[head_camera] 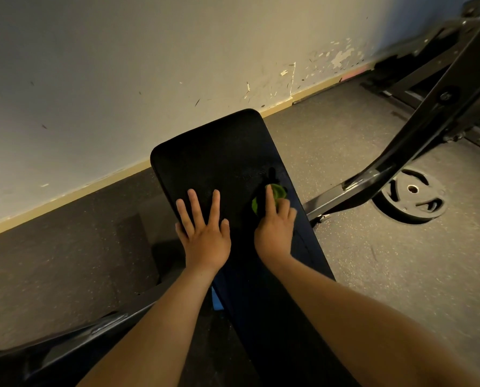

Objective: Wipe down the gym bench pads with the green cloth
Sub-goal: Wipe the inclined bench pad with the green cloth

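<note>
Two hands rest on the black bench pad (219,152). The left hand (205,238) lies flat and palm down, its fingers (194,208) straight and spread apart, none of them touching the cloth. The right hand (275,233) holds the green cloth (280,192) against the pad. The cloth is bunched beneath the fingertips and shows on both sides of the outstretched forefinger. The other fingers seem curled round it, though the dim light makes this uncertain. A weight plate (412,201) lies on the floor, well to the right of those fingers.
</note>
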